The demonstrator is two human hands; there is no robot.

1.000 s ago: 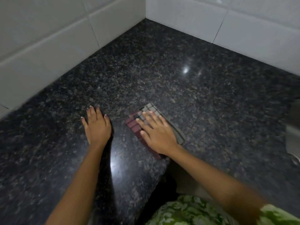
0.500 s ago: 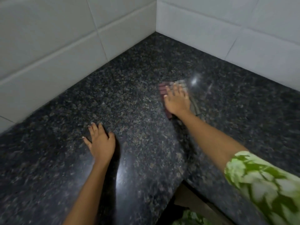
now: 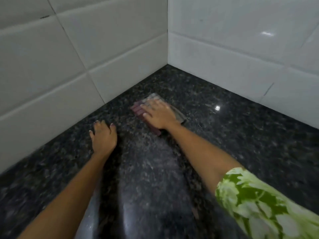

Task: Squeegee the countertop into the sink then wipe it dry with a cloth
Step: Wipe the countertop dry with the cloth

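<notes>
Two hands flat on countertop (image 3: 224,135), right hand (image 3: 159,114) open, pressing cloth (image 3: 138,109), long axis toward corner

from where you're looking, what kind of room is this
Most likely a kitchen, at an inside corner of the worktop. A polished, dark speckled granite countertop meets glossy white rectangular wall tiles on two sides, and the right hand presses a folded maroon and grey checked cloth flat on the stone.
</notes>
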